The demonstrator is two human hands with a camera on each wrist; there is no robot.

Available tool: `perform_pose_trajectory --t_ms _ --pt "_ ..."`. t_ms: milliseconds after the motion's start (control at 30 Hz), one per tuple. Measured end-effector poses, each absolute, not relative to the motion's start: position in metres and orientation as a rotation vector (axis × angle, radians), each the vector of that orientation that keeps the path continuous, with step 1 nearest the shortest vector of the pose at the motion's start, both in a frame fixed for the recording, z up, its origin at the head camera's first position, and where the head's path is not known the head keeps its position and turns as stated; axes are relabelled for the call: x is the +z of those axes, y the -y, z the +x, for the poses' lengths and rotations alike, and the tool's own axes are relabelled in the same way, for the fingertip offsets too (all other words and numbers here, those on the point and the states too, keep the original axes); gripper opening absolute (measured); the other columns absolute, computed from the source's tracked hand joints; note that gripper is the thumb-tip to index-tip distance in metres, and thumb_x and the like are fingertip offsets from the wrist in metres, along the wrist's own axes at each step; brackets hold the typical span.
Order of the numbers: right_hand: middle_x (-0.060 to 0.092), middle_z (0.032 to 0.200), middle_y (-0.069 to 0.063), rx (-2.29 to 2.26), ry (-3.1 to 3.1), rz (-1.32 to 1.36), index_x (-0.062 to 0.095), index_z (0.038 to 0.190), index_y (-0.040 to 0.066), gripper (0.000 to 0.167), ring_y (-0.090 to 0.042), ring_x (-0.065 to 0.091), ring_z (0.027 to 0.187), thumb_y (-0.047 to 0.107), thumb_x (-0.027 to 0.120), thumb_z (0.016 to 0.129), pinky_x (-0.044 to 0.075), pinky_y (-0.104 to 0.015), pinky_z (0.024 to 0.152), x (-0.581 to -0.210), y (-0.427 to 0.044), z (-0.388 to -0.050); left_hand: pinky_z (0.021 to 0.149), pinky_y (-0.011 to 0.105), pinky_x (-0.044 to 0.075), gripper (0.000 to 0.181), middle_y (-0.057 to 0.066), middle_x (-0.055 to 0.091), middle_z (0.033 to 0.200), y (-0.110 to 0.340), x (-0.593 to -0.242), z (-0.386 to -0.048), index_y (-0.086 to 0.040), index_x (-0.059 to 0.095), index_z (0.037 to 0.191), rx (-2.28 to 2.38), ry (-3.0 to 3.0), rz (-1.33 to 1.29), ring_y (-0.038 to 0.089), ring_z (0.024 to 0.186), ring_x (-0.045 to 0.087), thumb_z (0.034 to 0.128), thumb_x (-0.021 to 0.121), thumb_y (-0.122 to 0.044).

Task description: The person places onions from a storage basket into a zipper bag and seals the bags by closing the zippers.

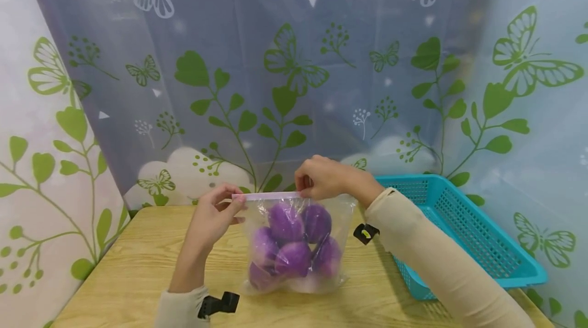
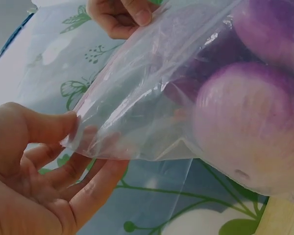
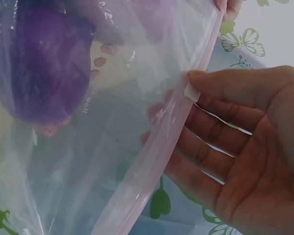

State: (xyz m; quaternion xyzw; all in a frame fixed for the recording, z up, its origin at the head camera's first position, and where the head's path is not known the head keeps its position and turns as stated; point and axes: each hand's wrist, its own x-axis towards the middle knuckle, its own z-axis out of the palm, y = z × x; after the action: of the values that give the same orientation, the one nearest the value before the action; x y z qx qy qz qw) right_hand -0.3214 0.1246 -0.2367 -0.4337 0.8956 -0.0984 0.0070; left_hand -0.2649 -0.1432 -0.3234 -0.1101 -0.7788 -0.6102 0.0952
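Observation:
A clear zip bag with a pinkish top strip stands upright on the table, holding several purple onions. My left hand pinches the bag's top left corner between thumb and fingers. Along the top strip, right of the middle, my right hand grips the edge. In the right wrist view its thumb and fingers pinch a small white slider on the strip. Through the plastic in the left wrist view, a pale purple onion shows close up.
A turquoise perforated basket stands at the table's right side, partly behind my right forearm. The wood-grain table spreads below the bag. A curtain with butterflies and leaves hangs behind.

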Motion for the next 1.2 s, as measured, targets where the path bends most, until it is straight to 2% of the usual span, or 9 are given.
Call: perform_pose_trajectory --t_ms 200,433,700,900,1200 --pt "0.075 0.083 -0.001 -0.300 -2.770 -1.329 0.074 0.089 0.011 0.005 -0.006 0.065 0.072 0.010 0.070 0.092 0.058 -0.020 0.070 -0.234 -0.130 -0.325 0.079 0.033 0.068 0.011 0.012 0.067 0.104 0.145 -0.321 -0.266 0.001 0.057 0.108 -1.862 2.345 -0.335 0.019 0.094 0.069 0.1046 0.059 -0.010" --pt "0.071 0.082 0.002 -0.299 -2.763 -1.278 0.071 0.087 0.013 0.008 -0.007 0.061 0.072 0.009 0.068 0.093 0.055 -0.022 0.069 -0.231 -0.145 -0.328 0.082 0.035 0.068 0.012 0.011 0.065 0.110 0.152 -0.319 -0.269 0.001 0.054 0.109 -1.888 2.373 -0.320 0.014 0.097 0.069 0.1056 0.057 -0.011" --pt "0.069 0.080 0.001 -0.329 -2.775 -1.229 0.071 0.088 0.013 0.006 -0.008 0.059 0.071 0.010 0.069 0.093 0.054 -0.023 0.067 -0.232 -0.168 -0.332 0.083 0.034 0.067 0.009 0.006 0.065 0.108 0.163 -0.316 -0.270 -0.001 0.054 0.106 -1.891 2.350 -0.309 0.010 0.095 0.069 0.1062 0.055 -0.010" --pt "0.065 0.075 0.001 -0.309 -2.852 -1.146 0.069 0.084 0.012 0.009 -0.010 0.054 0.067 0.006 0.069 0.091 0.050 -0.024 0.064 -0.234 -0.186 -0.334 0.080 0.033 0.068 0.008 0.009 0.064 0.113 0.170 -0.317 -0.269 -0.001 0.053 0.104 -1.880 2.314 -0.253 0.008 0.092 0.071 0.1065 0.053 -0.008" --pt "0.066 0.080 -0.001 -0.268 -2.864 -1.077 0.068 0.087 0.010 0.007 -0.011 0.056 0.070 0.006 0.066 0.093 0.051 -0.023 0.065 -0.241 -0.191 -0.332 0.083 0.033 0.067 0.011 0.010 0.065 0.112 0.169 -0.319 -0.271 -0.002 0.057 0.109 -1.877 2.328 -0.241 0.009 0.093 0.071 0.1059 0.057 -0.013"
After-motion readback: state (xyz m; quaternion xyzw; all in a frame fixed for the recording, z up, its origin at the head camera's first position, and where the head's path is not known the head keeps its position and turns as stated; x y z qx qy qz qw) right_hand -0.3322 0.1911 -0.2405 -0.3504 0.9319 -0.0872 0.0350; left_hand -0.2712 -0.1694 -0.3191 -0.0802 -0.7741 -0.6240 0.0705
